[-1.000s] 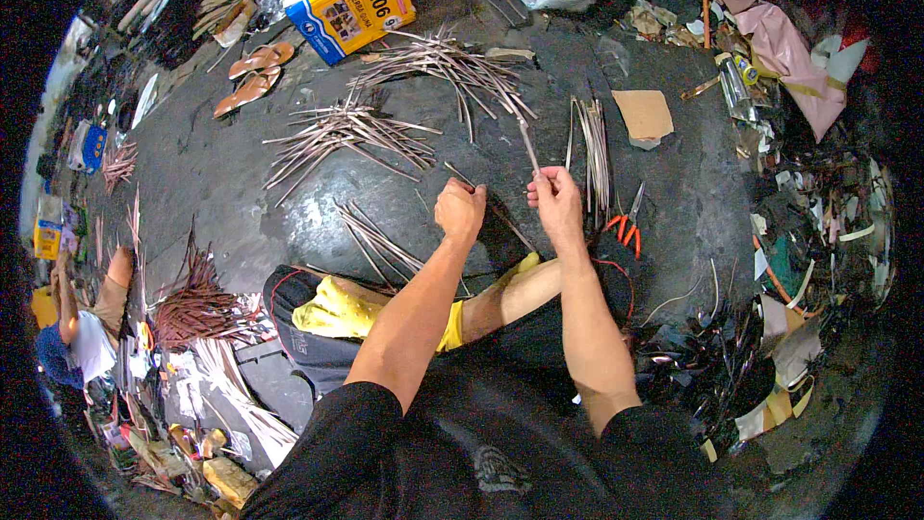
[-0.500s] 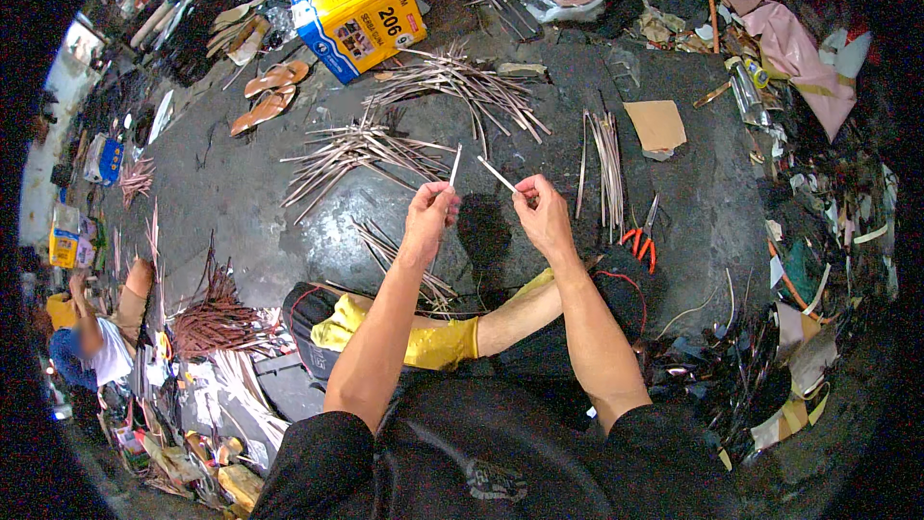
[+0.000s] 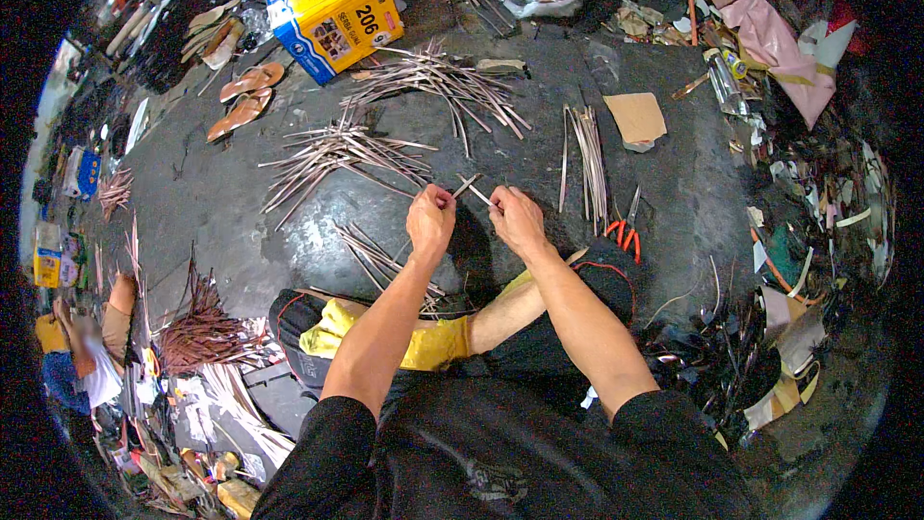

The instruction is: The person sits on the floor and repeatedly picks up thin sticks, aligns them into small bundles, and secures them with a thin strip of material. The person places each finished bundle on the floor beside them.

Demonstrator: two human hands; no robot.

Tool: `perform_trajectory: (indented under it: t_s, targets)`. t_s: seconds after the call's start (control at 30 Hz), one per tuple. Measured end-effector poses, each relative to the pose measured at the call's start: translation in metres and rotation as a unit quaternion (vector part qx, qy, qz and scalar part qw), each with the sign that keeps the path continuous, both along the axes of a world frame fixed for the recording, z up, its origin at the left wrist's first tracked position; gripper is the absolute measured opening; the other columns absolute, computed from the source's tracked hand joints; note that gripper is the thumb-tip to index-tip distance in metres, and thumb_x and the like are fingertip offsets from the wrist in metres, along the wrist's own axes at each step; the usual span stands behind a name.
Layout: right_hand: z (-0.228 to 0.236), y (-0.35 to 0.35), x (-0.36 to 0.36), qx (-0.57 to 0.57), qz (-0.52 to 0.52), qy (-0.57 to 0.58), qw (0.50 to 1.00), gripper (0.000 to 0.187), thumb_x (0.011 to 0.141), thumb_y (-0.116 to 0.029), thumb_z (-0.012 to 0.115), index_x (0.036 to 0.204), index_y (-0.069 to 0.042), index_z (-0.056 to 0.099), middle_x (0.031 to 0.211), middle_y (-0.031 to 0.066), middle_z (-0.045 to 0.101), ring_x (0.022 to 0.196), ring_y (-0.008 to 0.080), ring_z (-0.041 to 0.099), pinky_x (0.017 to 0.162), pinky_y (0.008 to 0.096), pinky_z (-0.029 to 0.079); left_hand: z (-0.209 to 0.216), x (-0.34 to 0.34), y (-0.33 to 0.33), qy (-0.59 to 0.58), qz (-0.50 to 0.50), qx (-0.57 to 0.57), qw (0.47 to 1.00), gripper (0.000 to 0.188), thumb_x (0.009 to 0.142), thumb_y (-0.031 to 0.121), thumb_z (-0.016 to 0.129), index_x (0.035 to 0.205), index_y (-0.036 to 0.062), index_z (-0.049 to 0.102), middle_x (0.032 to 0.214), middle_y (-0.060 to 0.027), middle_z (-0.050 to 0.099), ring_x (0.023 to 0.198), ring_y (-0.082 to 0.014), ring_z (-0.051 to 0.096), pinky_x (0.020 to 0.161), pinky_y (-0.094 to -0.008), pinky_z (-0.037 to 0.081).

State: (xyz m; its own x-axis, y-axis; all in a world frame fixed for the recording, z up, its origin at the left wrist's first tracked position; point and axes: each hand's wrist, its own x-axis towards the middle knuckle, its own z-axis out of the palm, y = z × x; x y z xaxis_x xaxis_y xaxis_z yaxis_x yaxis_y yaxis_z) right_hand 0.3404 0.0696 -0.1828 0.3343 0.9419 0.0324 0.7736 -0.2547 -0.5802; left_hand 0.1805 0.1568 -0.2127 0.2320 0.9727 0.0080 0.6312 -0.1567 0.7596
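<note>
Left hand (image 3: 431, 219) pinches a thin strip (image 3: 467, 185), right hand (image 3: 518, 221) another strip (image 3: 481, 195), tips crossing (orange-handled cutters (image 3: 630, 227) lie toward the mat's (image 3: 683, 207) right edge).

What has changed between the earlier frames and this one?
The left hand moved right and the right hand slightly left, closing the gap. The left strip and right strip, tips apart half a second ago, now cross in view; whether they touch is unclear. Each hand keeps its strip. The piles, orange-handled tool and yellow box stayed put.
</note>
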Motion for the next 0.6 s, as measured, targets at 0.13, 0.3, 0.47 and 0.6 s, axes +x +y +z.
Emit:
perform_trajectory:
  t_s: [0.13,0.3,0.47,0.6]
  targets:
    - [-0.001,-0.001,-0.001,0.009,0.01,-0.004,1.0,0.016,0.083,-0.012,0.067,0.096,-0.009,0.058,0.091,0.0175,0.06,0.091,0.0403,0.062,0.077,0.0501,0.051,-0.002,0.004,-0.001,0.025,0.012,0.016,0.999,0.018,0.082,0.027,0.075,0.088,0.0107,0.07,0.086,-0.0127,0.07,0.082,-0.0344,0.068,0.073,-0.0458,0.054]
    - [-0.002,0.0,-0.002,0.005,0.013,-0.061,0.998,0.017,0.084,-0.014,0.069,0.096,-0.008,0.058,0.094,0.0149,0.059,0.093,0.0382,0.062,0.079,0.0496,0.051,-0.001,0.003,0.001,0.067,0.006,0.042,0.997,0.02,0.079,0.028,0.078,0.089,0.0127,0.071,0.087,-0.0111,0.069,0.083,-0.0343,0.066,0.073,-0.0456,0.052]
    - [-0.002,0.001,0.001,0.008,-0.009,-0.027,1.0,0.022,0.082,-0.018,0.074,0.097,-0.008,0.062,0.097,0.0133,0.061,0.092,0.0358,0.062,0.078,0.0476,0.051,0.009,-0.016,0.015,0.001,-0.051,-0.061,0.997,0.033,0.08,0.034,0.08,0.103,0.012,0.072,0.091,-0.0107,0.071,0.088,-0.0305,0.068,0.077,-0.0418,0.053]
    - [0.004,-0.006,0.004,0.052,-0.067,0.015,0.996,0.02,0.083,-0.02,0.075,0.095,-0.009,0.064,0.095,0.0119,0.063,0.09,0.033,0.063,0.078,0.0469,0.048,0.033,-0.09,0.038,-0.142,-0.008,-0.111,0.984,0.035,0.087,0.028,0.074,0.112,0.0041,0.07,0.095,-0.0088,0.072,0.087,-0.019,0.067,0.077,-0.0327,0.052]
